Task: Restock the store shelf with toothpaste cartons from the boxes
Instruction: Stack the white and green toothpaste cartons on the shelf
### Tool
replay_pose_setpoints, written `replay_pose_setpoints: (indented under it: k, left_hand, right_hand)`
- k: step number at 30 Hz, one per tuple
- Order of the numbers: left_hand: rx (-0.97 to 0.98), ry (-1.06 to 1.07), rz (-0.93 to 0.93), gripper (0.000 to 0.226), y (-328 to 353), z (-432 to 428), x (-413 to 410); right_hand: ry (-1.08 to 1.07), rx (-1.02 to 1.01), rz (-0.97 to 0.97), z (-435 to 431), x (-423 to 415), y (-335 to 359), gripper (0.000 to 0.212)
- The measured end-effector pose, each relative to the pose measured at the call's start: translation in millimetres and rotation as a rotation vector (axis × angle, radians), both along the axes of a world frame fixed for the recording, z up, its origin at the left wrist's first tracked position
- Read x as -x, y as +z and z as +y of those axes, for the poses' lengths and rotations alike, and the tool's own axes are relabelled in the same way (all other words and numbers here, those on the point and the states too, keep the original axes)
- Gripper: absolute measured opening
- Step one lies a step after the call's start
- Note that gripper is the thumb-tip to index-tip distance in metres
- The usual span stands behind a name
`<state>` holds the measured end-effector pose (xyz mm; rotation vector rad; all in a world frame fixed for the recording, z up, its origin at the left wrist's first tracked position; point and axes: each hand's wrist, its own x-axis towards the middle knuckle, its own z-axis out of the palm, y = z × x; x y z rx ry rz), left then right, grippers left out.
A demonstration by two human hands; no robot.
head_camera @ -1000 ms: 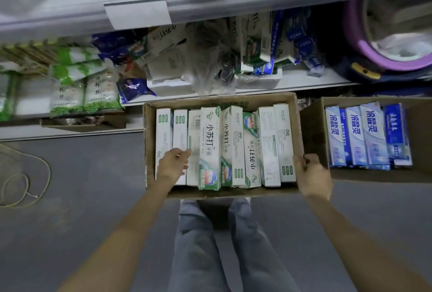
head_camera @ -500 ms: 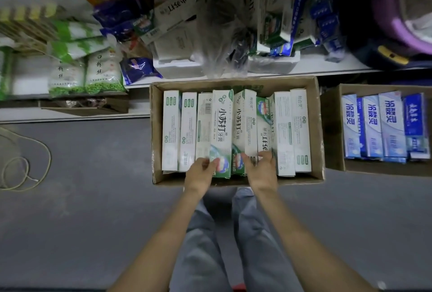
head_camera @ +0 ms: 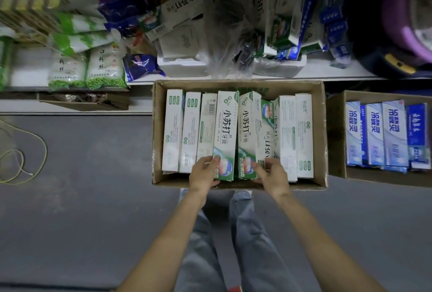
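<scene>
left hand pinching near end of green carton, right hand gripping neighbouring carton, box tightly packed

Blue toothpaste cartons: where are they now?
Head view, far right: the blue toothpaste cartons stand in the right cardboard box on the floor, beside the middle cardboard box holding green-and-white cartons.

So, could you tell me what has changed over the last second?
The right hand let go of the box wall and moved left; the left hand moved right off the white cartons. Both now touch the near ends of the two green cartons in the middle; a firm grip is unclear. The cartons and the box stayed put.
</scene>
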<state>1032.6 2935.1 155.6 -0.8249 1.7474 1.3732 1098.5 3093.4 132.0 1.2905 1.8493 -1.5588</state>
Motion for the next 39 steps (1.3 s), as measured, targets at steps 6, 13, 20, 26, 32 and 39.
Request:
replay_pose_setpoints:
  k: [6, 13, 20, 26, 32, 39]
  left_hand:
    - [-0.045, -0.003, 0.003, 0.034, 1, -3, 1]
    - [-0.019, -0.023, 0.054, 0.019, 0, 6, -1]
    - [-0.046, -0.049, 0.065, 0.015, 2, 8, -7]
    - [-0.092, -0.060, 0.089, 0.024, 13, 1, -4]
    - [-0.215, -0.098, 0.065, 0.046, 35, -19, 0]
    - [-0.382, -0.227, 0.022, 0.045, 85, -52, 13]
  right_hand:
    - [-0.063, 0.250, 0.066, 24, -10, 12, 0.033]
    - [-0.124, 0.479, 0.135, 5, -2, 15, 0.024]
    - [-0.176, 0.600, 0.131, 17, -6, 18, 0.017]
    - [-0.196, 0.635, 0.158, 20, -5, 30, 0.023]
    - [-0.198, 0.585, 0.221, 12, -10, 55, 0.029]
    - [-0.238, 0.544, 0.354, -17, -19, 109, 0.026]
